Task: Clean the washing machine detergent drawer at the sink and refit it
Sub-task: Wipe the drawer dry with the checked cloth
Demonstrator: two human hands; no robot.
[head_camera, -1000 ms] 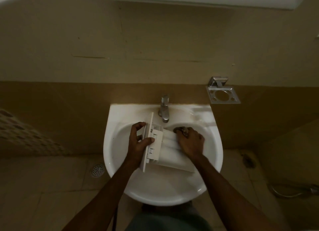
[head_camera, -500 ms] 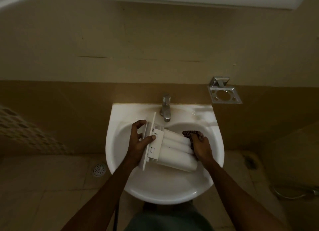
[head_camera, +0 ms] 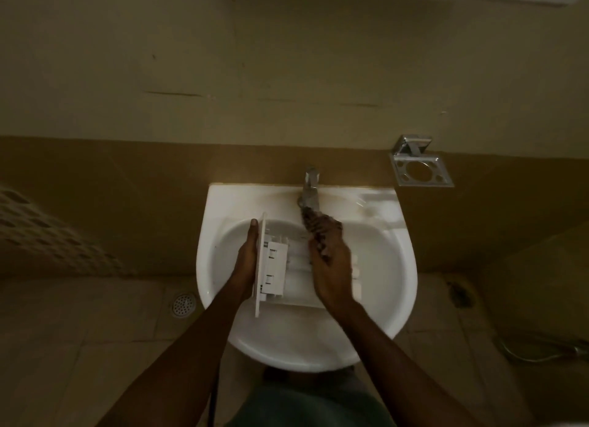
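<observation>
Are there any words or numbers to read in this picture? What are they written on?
None: no word, number, brand or sign can be read anywhere.
The white detergent drawer: plain plastic, and any small marks are too dim and blurred to read.
The tap, the sink and the metal soap holder: no readable label.
The dark cloth: a blurred pattern, no letters.

Glossy white sink [head_camera: 376, 324], matt white plastic drawer [head_camera: 275, 272], shiny metal tap [head_camera: 310, 190], patterned cloth [head_camera: 320, 232].
</observation>
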